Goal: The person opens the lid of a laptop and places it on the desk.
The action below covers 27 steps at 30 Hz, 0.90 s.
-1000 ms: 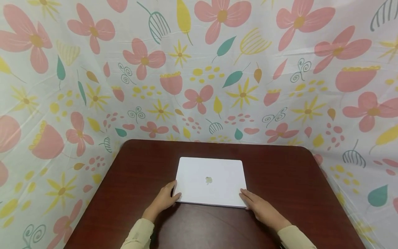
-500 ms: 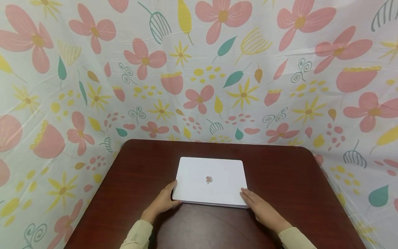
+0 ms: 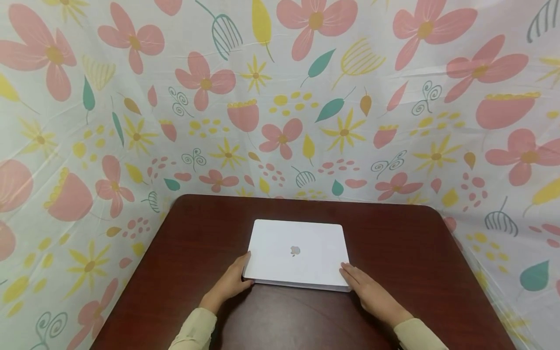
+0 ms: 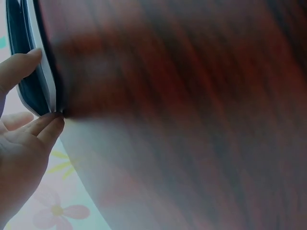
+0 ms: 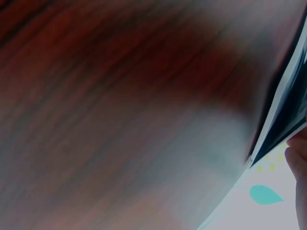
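A silver-white laptop [image 3: 280, 262] with an apple logo lies at the middle of the table, its lid raised slightly at the front edge. At its front left corner my left hand [image 3: 228, 283] holds the side with the fingers, the thumb at the front edge. In the left wrist view that thumb crosses the dark gap between lid and base. My right hand [image 3: 369, 291] grips the lid's front right corner, fingers lying along its edge. In the right wrist view the right hand's fingertips [image 5: 298, 143] meet the lid's edge, and a dark wedge shows inside the laptop.
The dark red-brown table [image 3: 210, 214] has rounded far corners and a glossy surface. A flower-printed cloth [image 3: 280, 97] hangs behind it and along both sides.
The lid's front edge has risen a little, and the gap beneath it shows more. Both hands stay at the same corners. The head view has shifted slightly.
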Available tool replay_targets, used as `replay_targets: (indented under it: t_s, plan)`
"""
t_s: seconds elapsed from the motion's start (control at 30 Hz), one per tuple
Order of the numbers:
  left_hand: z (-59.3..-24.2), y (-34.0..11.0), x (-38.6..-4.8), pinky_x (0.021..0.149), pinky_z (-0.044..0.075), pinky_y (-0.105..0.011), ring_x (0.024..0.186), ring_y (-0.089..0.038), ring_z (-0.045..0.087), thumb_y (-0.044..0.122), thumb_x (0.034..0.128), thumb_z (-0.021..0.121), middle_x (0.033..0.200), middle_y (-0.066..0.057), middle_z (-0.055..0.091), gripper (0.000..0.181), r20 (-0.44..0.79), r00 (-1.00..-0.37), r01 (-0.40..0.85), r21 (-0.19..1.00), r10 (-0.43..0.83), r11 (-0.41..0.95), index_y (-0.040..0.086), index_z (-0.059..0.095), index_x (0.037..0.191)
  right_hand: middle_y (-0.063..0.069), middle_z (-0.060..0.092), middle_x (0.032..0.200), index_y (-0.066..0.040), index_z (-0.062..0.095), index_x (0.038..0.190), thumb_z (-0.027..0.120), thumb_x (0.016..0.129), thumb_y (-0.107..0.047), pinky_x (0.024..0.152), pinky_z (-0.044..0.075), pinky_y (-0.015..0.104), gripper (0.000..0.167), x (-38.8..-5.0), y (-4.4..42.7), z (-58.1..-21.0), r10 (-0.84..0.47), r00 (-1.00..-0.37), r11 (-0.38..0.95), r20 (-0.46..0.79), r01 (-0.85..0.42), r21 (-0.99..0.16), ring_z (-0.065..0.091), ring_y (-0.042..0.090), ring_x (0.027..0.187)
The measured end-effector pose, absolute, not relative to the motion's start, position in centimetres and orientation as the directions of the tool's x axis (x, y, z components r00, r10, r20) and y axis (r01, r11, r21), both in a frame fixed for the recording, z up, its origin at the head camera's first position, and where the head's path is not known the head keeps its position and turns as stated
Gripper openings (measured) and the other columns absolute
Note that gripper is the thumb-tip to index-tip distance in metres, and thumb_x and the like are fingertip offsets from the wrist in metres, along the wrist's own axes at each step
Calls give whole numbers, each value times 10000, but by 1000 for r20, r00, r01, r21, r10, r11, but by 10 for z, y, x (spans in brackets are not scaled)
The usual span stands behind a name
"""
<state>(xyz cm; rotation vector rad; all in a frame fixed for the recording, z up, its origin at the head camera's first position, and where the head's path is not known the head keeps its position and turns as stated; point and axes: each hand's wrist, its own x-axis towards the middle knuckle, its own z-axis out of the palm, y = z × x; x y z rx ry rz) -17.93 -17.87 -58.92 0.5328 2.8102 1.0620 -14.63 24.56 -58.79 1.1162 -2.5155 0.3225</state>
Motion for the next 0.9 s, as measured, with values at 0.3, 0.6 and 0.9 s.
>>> replay_targets:
  t_s: [0.3,0.6,0.9]
  plan:
    - [-592,-180,-181,1053,361,-504,1348,-398,359,51,770,802,1482,-275,332,952,25,-947,255,665,320,702,-54,198,1499,207,510,1370,59,502,1339,355,883,69,1118,299,330,479,-151,249,-587,-648,-586,648,486,-760,-53,507,363,1223]
    - [-594,-182,-183,1074,326,-521,1376,-401,307,62,748,822,1510,-273,281,1012,55,-949,262,682,310,683,-70,158,1500,184,555,1322,65,547,1288,109,1050,-172,1070,357,320,552,-157,247,-585,-594,-561,663,576,-747,-43,534,328,1187]
    - [-594,-183,-184,1040,360,-543,1334,-436,352,127,759,825,1447,-300,354,902,47,-953,254,662,300,705,-78,292,1457,208,575,1281,64,555,1282,170,1053,-208,1126,197,177,525,-164,245,-574,-544,-568,631,618,-762,-145,549,336,1150]
